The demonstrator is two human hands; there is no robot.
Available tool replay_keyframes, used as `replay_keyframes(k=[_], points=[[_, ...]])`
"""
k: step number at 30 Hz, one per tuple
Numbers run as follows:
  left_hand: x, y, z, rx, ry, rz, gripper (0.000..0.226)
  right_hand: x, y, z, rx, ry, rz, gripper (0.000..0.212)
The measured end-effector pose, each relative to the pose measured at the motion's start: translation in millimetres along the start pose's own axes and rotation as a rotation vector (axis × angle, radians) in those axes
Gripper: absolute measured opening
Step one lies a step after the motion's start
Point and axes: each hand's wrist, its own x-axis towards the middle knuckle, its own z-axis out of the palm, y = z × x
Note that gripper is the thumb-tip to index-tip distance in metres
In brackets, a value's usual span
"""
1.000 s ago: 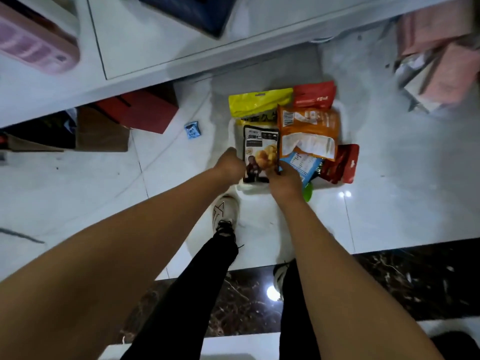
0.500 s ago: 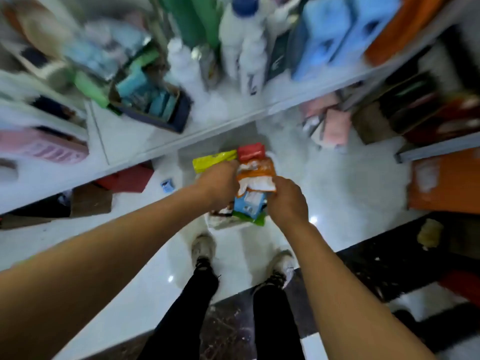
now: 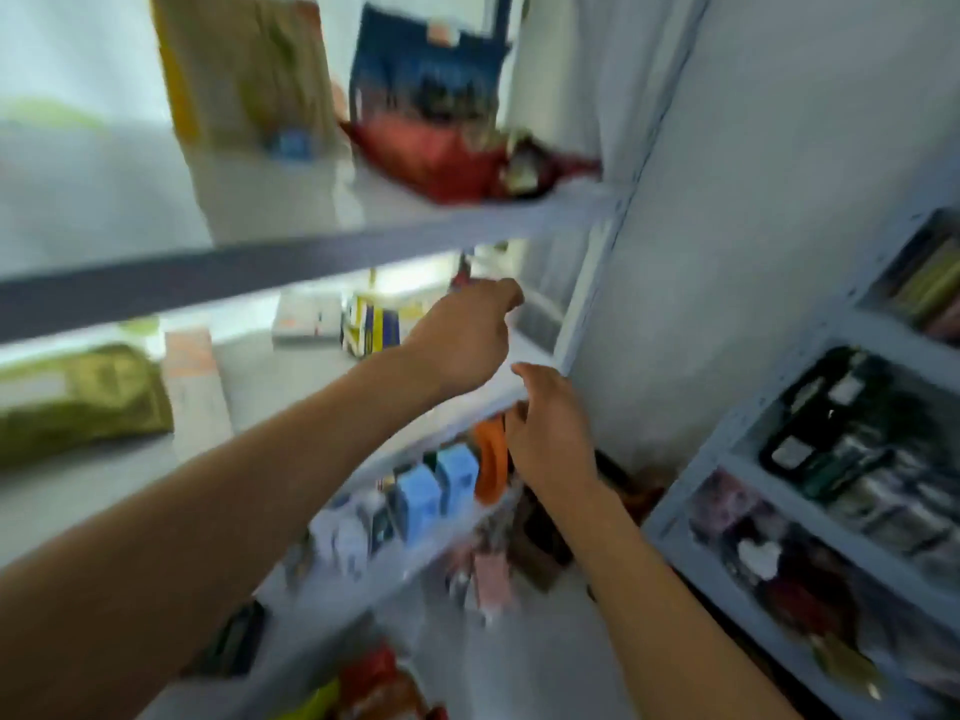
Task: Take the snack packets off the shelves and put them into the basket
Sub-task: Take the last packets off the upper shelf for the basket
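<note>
White metal shelving [image 3: 322,262] fills the blurred view, its grey front edge running across the upper left, with a second pale blue-grey rack [image 3: 810,459] of dark packaged goods off to the right of it.

On the top board of the white shelving stand a tall tan paper bag with a yellow edge [image 3: 249,70] and a dark blue snack pouch [image 3: 426,70], with a red crinkled snack packet [image 3: 441,158] lying in front of the pouch. One board lower sit a flat olive-green packet [image 3: 78,397] at the far left, a white flat box [image 3: 306,319] and a small blue-and-yellow striped carton [image 3: 374,330] further in.

The left hand [image 3: 462,340] reaches over that lower board, just right of the striped carton, fingers loosely curled with the fingertips pointing toward the back corner; it holds nothing, and blur hides whether a fingertip touches anything there. The right hand [image 3: 550,433] hangs at the front edge of the same board, fingers relaxed and slightly bent, empty; contact with the edge cannot be told.

Below the board are light blue cartons [image 3: 436,485] and an orange curved object [image 3: 491,459], just left of the right hand. At the bottom edge, under the shelving, a heap of red, orange and yellow snack packets [image 3: 374,688] shows; the basket beneath them cannot be made out.
</note>
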Motion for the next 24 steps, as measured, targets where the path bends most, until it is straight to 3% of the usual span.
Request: replay_keyframes(k=[3,8,13,18,21,24], points=[[21,31,-76,0.056,0.132,0.080,0.035,30,-46,-51,-0.007,0.089,-0.079,0.050],[28,9,-126,0.041,0.175,0.084,0.026,66,-94,-74,-0.035,0.147,-0.148,0.047],[29,-30,-128,0.187,0.152,-0.017,0.036,106,-104,-80,-0.066,0.116,-0.167,0.051],[60,-33,-116,0.247,0.199,-0.034,0.042,158,-77,-91,-0.018,0.081,-0.067,0.047],[83,-30,-102,0.306,0.173,-0.070,0.055,184,-60,-95,-0.019,0.071,-0.009,0.039],[109,-31,-90,0.382,0.121,-0.149,0.069,204,-49,-95,-0.028,0.041,-0.012,0.045]])
